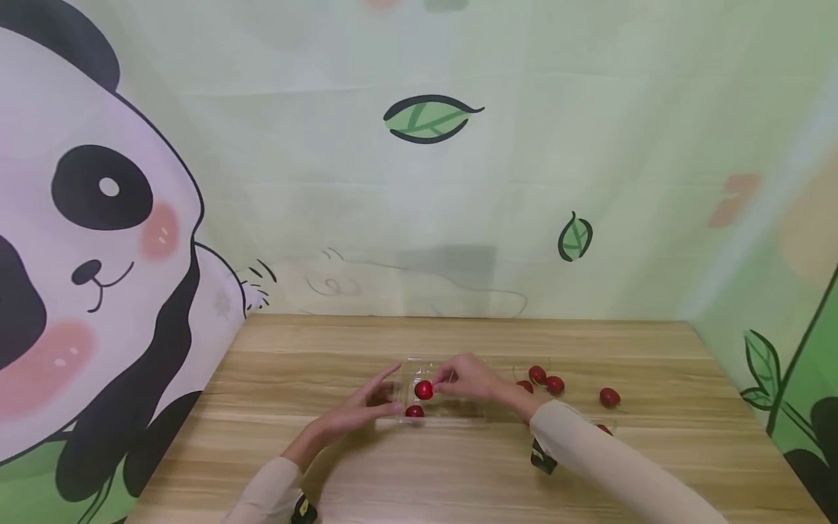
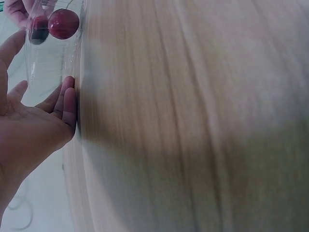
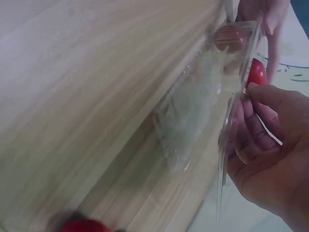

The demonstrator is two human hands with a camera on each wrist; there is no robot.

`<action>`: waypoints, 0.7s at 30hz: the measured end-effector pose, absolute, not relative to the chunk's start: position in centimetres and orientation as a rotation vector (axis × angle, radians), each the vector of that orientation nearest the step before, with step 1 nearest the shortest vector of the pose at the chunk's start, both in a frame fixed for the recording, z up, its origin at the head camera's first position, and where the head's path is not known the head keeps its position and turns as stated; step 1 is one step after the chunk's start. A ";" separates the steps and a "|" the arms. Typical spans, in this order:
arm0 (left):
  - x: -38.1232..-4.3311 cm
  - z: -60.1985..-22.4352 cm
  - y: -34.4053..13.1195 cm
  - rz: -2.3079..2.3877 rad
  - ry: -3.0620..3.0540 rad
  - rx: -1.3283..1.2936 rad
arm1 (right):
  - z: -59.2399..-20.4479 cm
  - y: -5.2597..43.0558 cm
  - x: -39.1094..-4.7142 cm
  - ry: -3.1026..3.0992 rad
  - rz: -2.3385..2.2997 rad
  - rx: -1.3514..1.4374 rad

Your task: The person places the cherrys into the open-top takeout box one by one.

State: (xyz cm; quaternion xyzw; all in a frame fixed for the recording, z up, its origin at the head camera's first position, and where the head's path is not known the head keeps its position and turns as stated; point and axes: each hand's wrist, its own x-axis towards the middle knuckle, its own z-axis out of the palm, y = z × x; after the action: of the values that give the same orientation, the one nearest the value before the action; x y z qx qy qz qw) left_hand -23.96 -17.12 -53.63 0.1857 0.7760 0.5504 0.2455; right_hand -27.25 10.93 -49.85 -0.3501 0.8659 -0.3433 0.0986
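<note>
A clear plastic box (image 1: 458,421) stands on the wooden table before me. My right hand (image 1: 473,377) reaches over it and pinches a red cherry (image 1: 423,390) between thumb and fingertips. In the right wrist view, that cherry (image 3: 257,72) shows at the box's upper edge. A second cherry (image 1: 414,412) lies inside at the left end, seen through the wall in the left wrist view as a dark red cherry (image 2: 63,24). At the box's left side my left hand (image 1: 356,407) rests with fingers extended, thumb and fingertips right at its wall.
To the right of the box, several loose cherries (image 1: 554,385) lie on the table (image 1: 425,480), some partly hidden by my right forearm. One cherry (image 1: 609,397) sits farther right. A printed cloth backdrop (image 1: 314,218) rises behind the table's far edge.
</note>
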 end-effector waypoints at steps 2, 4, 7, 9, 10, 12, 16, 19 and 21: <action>-24.0 -53.7 -17.1 1.502 2.122 0.506 | -50.0 10.4 -27.2 2.569 -0.999 -1.022; -24.0 -53.7 -17.1 1.498 2.126 0.509 | -50.2 10.0 -27.2 2.573 -0.978 -1.018; -24.0 -53.9 -17.1 1.493 2.125 0.515 | -50.4 9.4 -27.3 2.571 -0.962 -1.033; -24.0 -53.9 -17.1 1.495 2.123 0.513 | -50.6 9.1 -27.3 2.557 -0.956 -1.043; -24.0 -53.9 -17.1 1.496 2.121 0.512 | -50.6 8.9 -27.3 2.551 -0.951 -1.041; -24.0 -53.8 -17.1 1.503 2.121 0.506 | -50.8 8.6 -27.4 2.544 -0.945 -1.027; -24.0 -53.8 -17.2 1.504 2.128 0.506 | -50.9 8.3 -27.4 2.550 -0.913 -0.992; -24.0 -53.8 -17.2 1.503 2.133 0.503 | -50.9 8.2 -27.4 2.550 -0.903 -0.994; -24.0 -53.8 -17.1 1.502 2.133 0.501 | -50.9 8.2 -27.4 2.552 -0.894 -0.991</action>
State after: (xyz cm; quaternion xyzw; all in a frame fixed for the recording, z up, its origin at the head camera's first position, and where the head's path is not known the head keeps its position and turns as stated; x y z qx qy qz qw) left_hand -23.98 -17.14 -53.76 0.1832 0.7795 0.5489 0.2400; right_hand -27.37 8.16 -50.85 -0.3410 0.8787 -0.3077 0.1304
